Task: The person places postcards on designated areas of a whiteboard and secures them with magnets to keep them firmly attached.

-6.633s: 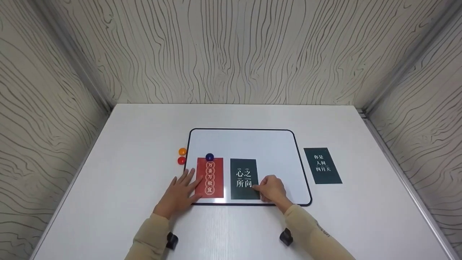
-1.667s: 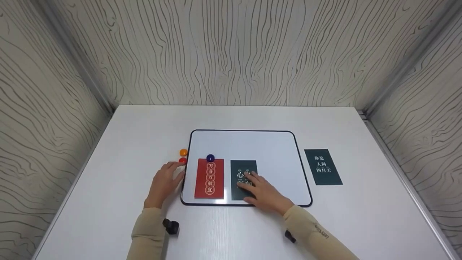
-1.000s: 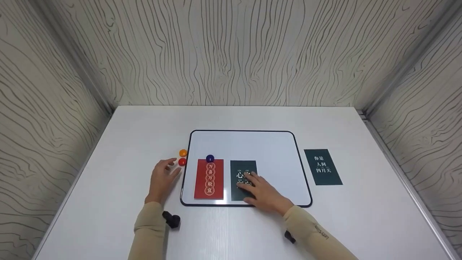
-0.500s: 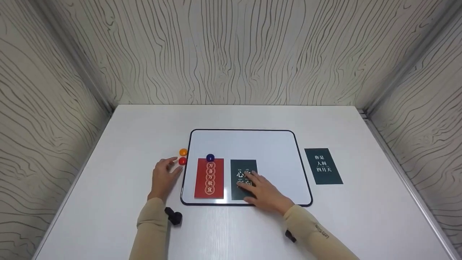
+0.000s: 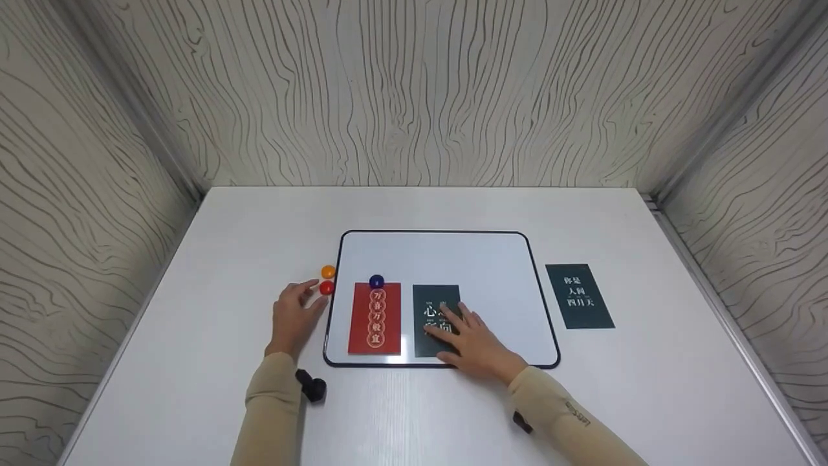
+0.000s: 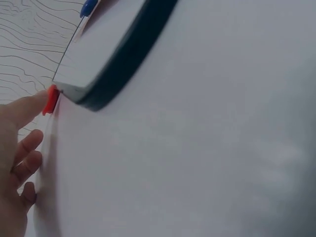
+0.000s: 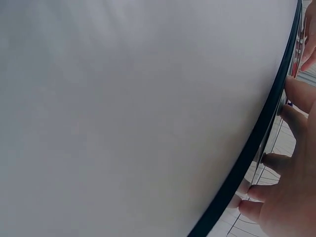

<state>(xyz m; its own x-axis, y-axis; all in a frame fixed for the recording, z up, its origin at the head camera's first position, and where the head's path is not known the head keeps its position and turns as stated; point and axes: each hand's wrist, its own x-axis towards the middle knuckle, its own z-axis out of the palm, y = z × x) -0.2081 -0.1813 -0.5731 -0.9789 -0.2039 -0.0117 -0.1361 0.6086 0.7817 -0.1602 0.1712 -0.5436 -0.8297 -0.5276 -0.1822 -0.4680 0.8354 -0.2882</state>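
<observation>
In the head view my left hand [image 5: 295, 317] is at the round red magnet [image 5: 326, 287], thumb and index finger on either side of it. The left wrist view shows a fingertip against the red magnet [image 6: 51, 99], beside the board's dark rim. My right hand [image 5: 480, 346] lies with spread fingers on a dark green card [image 5: 424, 346] with white characters, covering some of them. In the right wrist view the right hand's fingers [image 7: 276, 163] reach over the rim onto the board. A red card [image 5: 362, 323] lies left of the green one, a dark blue magnet [image 5: 376, 281] on its top edge.
The black-rimmed whiteboard [image 5: 440, 255] lies flat on the white table [image 5: 213, 291]. An orange magnet [image 5: 328, 272] sits just beyond the red one, by the board's left edge. Another dark green card [image 5: 579, 314] lies right of the board. Wood-patterned walls surround the table.
My right hand went from fingers at the green card's right edge to lying spread on it. My left hand left the red card and closed in on the red magnet.
</observation>
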